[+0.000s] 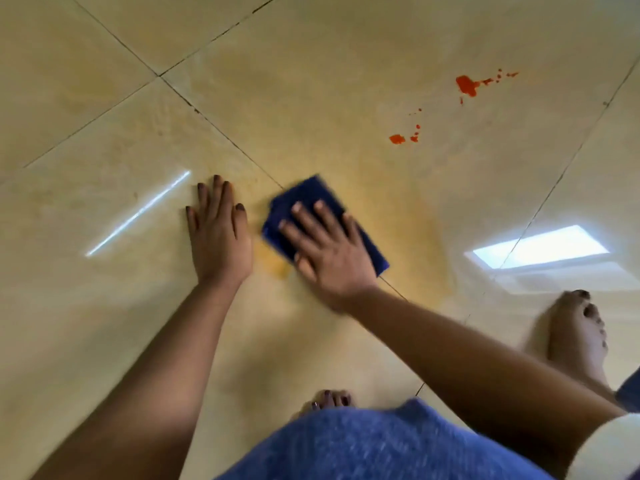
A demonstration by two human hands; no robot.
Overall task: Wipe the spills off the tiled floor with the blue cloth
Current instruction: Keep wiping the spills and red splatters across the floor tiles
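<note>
At the far left a thin bright streak of reflected light [138, 213] lies across the glossy cream tiled floor [311, 64], whose dark grout lines cross near the upper left. Just right of that streak the left hand [218, 233] rests palm-down on a tile, its fingers straight and close together, holding nothing. Between the two hands a pale yellow-orange smear [273, 261] marks the tile, touching the lower left edge of the folded dark blue rectangular cloth [308, 195]. The cloth lies flat on the floor across a grout line, just beside the left hand but apart from it. The right hand [329, 247] lies on top of the cloth with its fingers spread and straight, pressing it down; the cloth shows beyond the fingertips and along the hand's right side, while its middle is hidden under the palm. Further right and well beyond the cloth, bright red-orange splatters [465, 84] dot the tile in two clusters, untouched. At the right edge sits a rectangular window reflection [540, 245], with a bare foot [578, 334] below it.
</note>
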